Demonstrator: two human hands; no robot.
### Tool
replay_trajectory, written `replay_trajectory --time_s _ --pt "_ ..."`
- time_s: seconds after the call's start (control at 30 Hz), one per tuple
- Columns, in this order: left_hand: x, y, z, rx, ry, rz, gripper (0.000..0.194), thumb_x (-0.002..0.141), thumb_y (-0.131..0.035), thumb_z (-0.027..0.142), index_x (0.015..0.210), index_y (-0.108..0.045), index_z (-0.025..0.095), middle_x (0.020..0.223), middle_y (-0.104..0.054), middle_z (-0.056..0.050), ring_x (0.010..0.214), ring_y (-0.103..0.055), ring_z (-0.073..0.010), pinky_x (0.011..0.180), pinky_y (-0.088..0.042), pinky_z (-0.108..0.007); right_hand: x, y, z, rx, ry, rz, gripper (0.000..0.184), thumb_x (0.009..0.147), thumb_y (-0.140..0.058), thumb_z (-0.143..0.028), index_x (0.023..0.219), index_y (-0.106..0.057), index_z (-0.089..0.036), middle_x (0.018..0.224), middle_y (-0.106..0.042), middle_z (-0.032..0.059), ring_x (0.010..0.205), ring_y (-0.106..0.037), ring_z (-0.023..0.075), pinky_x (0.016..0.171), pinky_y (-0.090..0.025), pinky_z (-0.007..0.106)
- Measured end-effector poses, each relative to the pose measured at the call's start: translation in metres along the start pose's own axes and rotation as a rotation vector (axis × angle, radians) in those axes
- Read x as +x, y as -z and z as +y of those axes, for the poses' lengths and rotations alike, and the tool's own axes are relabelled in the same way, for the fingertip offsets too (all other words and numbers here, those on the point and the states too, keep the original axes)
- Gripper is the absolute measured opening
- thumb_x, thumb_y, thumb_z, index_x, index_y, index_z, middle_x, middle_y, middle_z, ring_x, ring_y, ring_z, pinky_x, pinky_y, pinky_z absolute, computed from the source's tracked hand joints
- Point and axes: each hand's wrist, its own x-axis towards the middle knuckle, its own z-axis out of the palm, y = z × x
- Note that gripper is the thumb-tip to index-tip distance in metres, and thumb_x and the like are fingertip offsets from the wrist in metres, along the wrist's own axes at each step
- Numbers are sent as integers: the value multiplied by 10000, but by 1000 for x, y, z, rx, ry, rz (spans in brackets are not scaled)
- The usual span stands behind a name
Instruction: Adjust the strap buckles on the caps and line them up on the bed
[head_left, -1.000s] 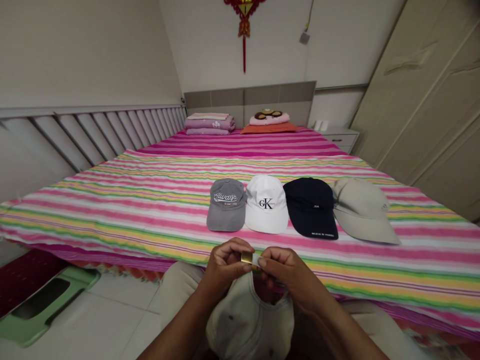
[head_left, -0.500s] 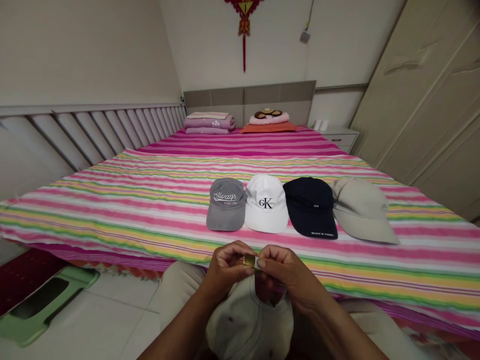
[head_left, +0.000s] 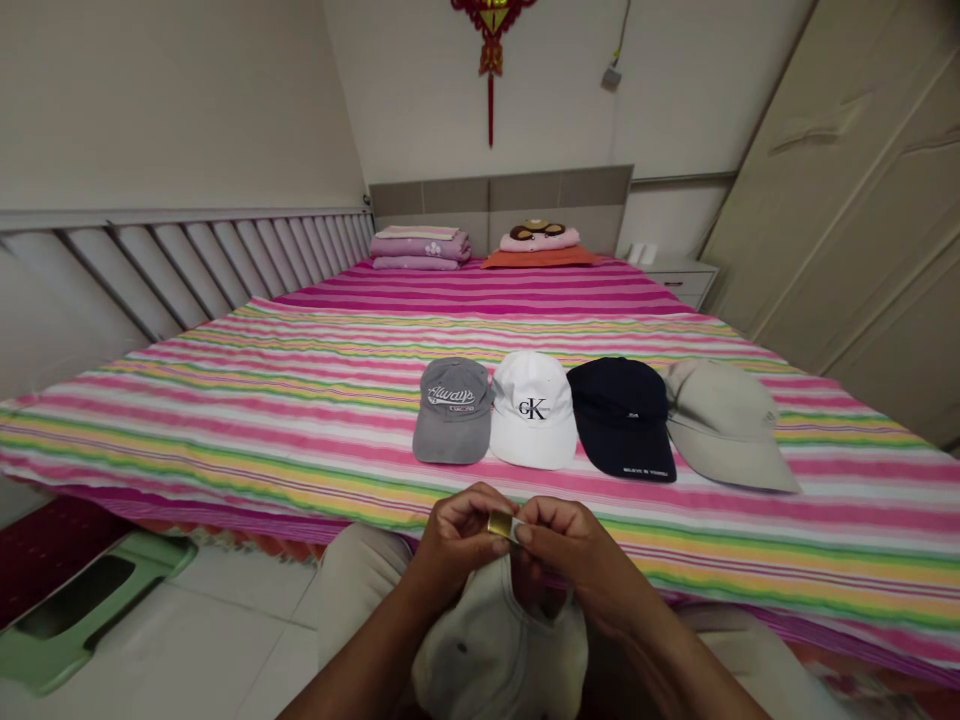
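Note:
A cream cap lies on my lap, back opening toward the bed. My left hand pinches the gold buckle of its rear strap. My right hand pinches the strap end right beside the buckle, fingertips touching those of the left. On the striped bed a row of caps lies just beyond my hands: a grey cap, a white cap, a navy cap and a beige cap.
Folded pink bedding and a pillow stack lie at the headboard. A green plastic stool stands on the tiled floor at lower left. A wardrobe fills the right side; a nightstand sits beside the bed.
My fingers have closed in tighter on the buckle, so less of the strap shows between them. The caps on the bed have not moved.

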Motion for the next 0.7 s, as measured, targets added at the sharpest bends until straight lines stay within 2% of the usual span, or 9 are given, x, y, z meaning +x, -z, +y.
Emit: replay_trajectory --time_s 0.13,0.33,0.47,0.6,0.7 --pt "-1 2 -1 60 -40 -5 224 542 -747 164 759 -698 191 780 -585 -42 781 -555 -165 694 -426 -282 0 1 1 27 -19 -29 304 662 -645 -426 612 -521 -153 500 -544 -9 414 -449 78 400 -246 204" --pt "1 2 -2 115 -135 12 232 563 -736 173 788 -693 209 783 -596 -41 823 -563 -178 727 -425 -289 3 3 3 74 -9 2 307 624 -683 -402 584 -523 -143 473 -530 -26 403 -420 58 400 -249 191" --pt "3 1 -3 145 -129 4 235 550 -744 180 779 -693 196 763 -603 -44 793 -567 -185 746 -423 -315 7 2 5 94 -6 3 298 630 -680 -400 583 -525 -150 483 -539 -24 405 -442 70 388 -247 195" --pt "4 4 -3 120 -75 50 223 550 -747 204 767 -695 193 777 -604 -48 798 -556 -183 740 -416 -305 10 5 6 103 -8 -35 294 688 -629 -416 603 -548 -146 480 -530 -23 411 -424 69 407 -277 200" --pt "3 7 -4 110 -52 54 213 570 -736 209 778 -690 201 794 -603 -42 790 -551 -172 745 -407 -297 11 7 7 111 -17 -26 285 667 -652 -400 598 -545 -145 484 -535 -22 409 -410 64 412 -275 200"
